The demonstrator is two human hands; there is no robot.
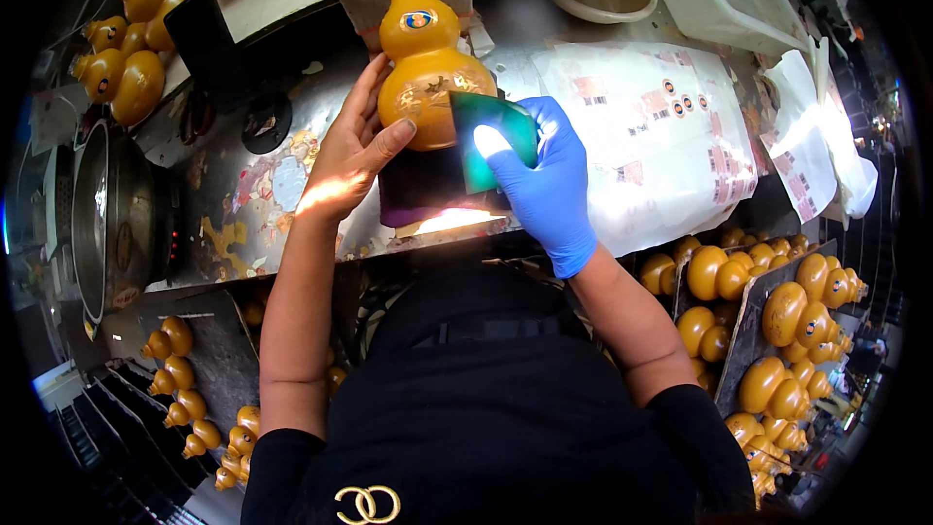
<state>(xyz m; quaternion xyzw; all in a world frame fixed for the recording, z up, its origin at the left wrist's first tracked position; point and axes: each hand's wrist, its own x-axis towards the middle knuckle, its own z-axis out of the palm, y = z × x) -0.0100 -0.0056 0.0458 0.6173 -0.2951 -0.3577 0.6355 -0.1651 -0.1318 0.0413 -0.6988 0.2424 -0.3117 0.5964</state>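
A yellow-brown gourd-shaped bottle [420,24] lies with its neck pointing away from me, an oval emblem on its upper bulb and dark markings on the lower one. My bare left hand [362,141] grips the lower bulb from the left, thumb in front and fingers along its side. In a blue glove, my right hand [546,185] pinches a thin, glossy green sheet [476,151], thumb on top. The sheet overlaps the bulb's lower right; whether it touches cannot be made out. Beneath the bottle's neck is a grey cloth-covered rest [362,2], and a dark cloth [413,190] lies under its base.
Printed label sheets [632,136] cover the bench at right. A phone on a stand [206,44] and a metal pan [121,219] are at left. Similar bottles stand at the back left [136,83] and on boards at lower right [777,384] and lower left [180,379].
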